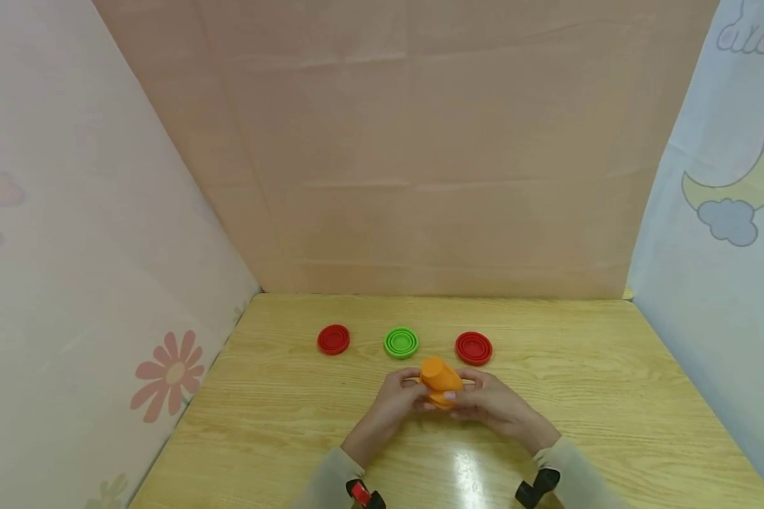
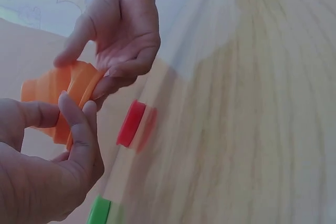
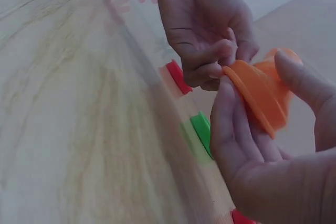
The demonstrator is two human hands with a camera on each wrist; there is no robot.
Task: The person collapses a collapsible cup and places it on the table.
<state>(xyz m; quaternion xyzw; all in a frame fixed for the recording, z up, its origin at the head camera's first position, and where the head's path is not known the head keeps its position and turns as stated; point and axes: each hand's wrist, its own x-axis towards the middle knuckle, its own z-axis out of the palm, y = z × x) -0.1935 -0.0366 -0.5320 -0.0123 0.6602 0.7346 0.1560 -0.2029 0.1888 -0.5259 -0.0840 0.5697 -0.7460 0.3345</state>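
An orange collapsible silicone cup (image 1: pixel 441 375) is held between both hands above the table, its narrow end up and tilted in the head view. Thumb and fingers of my left hand (image 1: pixel 391 401) pinch its left side near the wide rim. My right hand (image 1: pixel 498 407) grips the opposite side, thumb on the wall and fingers under the rim. In the left wrist view the stepped walls of the orange cup (image 2: pixel 79 80) appear partly extended. The right wrist view shows the cup's wide rim (image 3: pixel 247 103) lying against the right fingers. The inside of the cup is hidden.
Beyond the hands, three flattened round cups lie in a row on the wooden table (image 1: pixel 280 403): a red one (image 1: pixel 334 339) at left, a green one (image 1: pixel 401 343) in the middle, another red one (image 1: pixel 474 348) at right. A brown sheet (image 1: pixel 420 177) stands behind, patterned sheets at both sides.
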